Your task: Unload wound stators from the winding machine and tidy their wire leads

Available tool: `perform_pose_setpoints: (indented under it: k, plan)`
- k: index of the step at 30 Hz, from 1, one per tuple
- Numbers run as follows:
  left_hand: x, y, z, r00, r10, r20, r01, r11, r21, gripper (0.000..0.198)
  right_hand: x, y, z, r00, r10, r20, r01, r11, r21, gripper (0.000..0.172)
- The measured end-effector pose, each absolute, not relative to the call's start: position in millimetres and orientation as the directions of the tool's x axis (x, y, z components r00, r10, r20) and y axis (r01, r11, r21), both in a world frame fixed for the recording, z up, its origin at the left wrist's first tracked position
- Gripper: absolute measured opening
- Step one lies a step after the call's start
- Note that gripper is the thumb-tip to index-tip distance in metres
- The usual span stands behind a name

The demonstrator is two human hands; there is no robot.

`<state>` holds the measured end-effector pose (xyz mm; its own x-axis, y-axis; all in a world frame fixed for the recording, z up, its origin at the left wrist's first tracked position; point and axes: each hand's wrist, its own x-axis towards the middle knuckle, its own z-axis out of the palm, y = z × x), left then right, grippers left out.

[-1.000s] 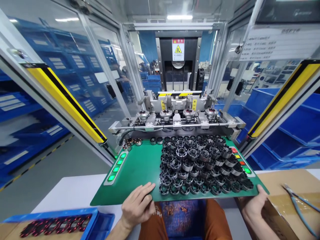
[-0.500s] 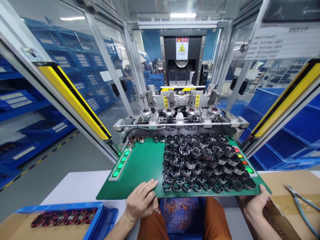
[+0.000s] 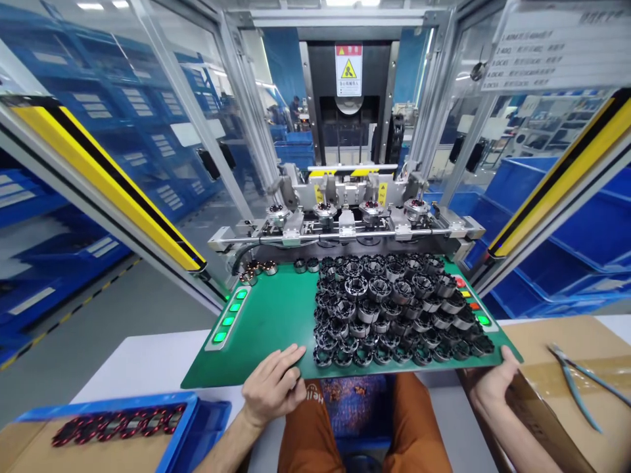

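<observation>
My left hand (image 3: 276,387) lies at the front edge of a green work board (image 3: 271,315), fingers stretched out loosely over the edge and holding nothing. At the right front corner my right hand (image 3: 495,381) grips the board, thumb on top; its other fingers are hidden below. Between the hands stands a stacked mass of bare motor stator cores (image 3: 379,315), black rings with grey metal sides. A few stators wound with copper (image 3: 256,268) sit at the board's back left. Behind the board, a winding machine (image 3: 348,220) carries several stators in its row of stations.
Lit green buttons (image 3: 228,320) line the board's left side; coloured buttons (image 3: 474,306) line its right. A blue tray (image 3: 194,427) at lower left holds red-wired stators (image 3: 118,424) on cardboard. Pliers (image 3: 574,384) lie on a cardboard box (image 3: 537,341). Yellow light-curtain posts (image 3: 123,190) flank the machine.
The view has shifted slightly, so the board and machine appear a little higher and farther left. Both hands keep their places on the board.
</observation>
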<state>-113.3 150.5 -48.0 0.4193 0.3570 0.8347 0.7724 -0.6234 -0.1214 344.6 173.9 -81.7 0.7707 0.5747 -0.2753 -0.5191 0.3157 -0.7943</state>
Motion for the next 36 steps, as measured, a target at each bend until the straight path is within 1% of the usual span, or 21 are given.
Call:
perform_pose_setpoints:
  k: [6,12,16,21,26,29,33,36]
  plan:
    - [-112,150,-46,0.404,0.360,0.841,0.771,-0.629,-0.102,0.015,346,173,-83,0.771,0.578,-0.267,-0.508,0.305,-0.806,0.056]
    - [-112,150,-45,0.408,0.359,0.839,0.776,-0.621,-0.112,0.014,347,174,-83,0.765,0.582,-0.275,-0.512,0.292,-0.807,0.061]
    - [-113,149,-48,0.404,0.373,0.835,0.778,-0.620,-0.099,0.013,345,172,-78,0.773,0.566,-0.287,-0.510,0.286,-0.811,0.060]
    - [-113,149,-48,0.396,0.379,0.836,0.778,-0.623,-0.086,0.013,344,172,-76,0.760,0.588,-0.275,-0.514,0.287,-0.808,0.060]
    - [-112,150,-45,0.400,0.376,0.836,0.777,-0.623,-0.091,0.014,346,173,-79,0.780,0.553,-0.293,-0.505,0.280,-0.816,0.060]
    - [-113,150,-46,0.410,0.375,0.831,0.776,-0.622,-0.102,0.013,344,173,-78,0.778,0.558,-0.288,-0.498,0.270,-0.824,0.060]
    - [-113,150,-46,0.408,0.379,0.831,0.777,-0.621,-0.099,0.012,342,173,-74,0.774,0.578,-0.258,-0.488,0.286,-0.824,0.058]
    - [-113,149,-46,0.402,0.385,0.831,0.778,-0.622,-0.089,0.013,342,173,-72,0.758,0.584,-0.290,-0.517,0.267,-0.814,0.054]
